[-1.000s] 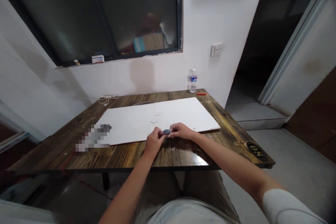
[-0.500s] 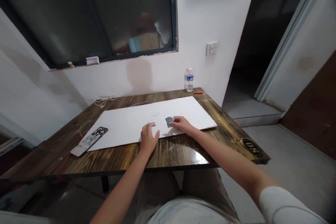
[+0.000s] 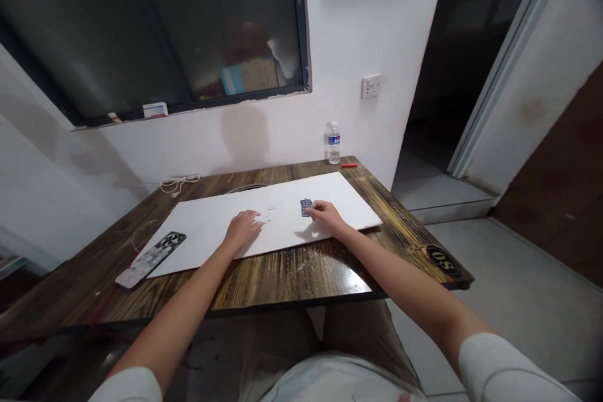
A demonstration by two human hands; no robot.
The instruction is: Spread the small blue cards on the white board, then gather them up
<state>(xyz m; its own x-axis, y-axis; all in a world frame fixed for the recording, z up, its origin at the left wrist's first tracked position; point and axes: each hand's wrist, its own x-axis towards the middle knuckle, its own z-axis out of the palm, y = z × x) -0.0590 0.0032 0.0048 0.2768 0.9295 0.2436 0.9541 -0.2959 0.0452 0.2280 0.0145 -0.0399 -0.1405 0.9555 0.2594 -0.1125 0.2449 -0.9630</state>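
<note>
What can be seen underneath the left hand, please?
The white board lies beneath the left hand, with a thin dark mark showing beside it. Whatever the palm and fingers cover cannot be seen.

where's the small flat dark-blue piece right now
In the head view, the small flat dark-blue piece is pinched in the person's right hand, over the white rectangular board, right of the board's middle.

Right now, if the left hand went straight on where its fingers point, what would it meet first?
Probably the thin dark marks or scraps on the white board, just past the left hand; whether they are raised at all is unclear.
</note>
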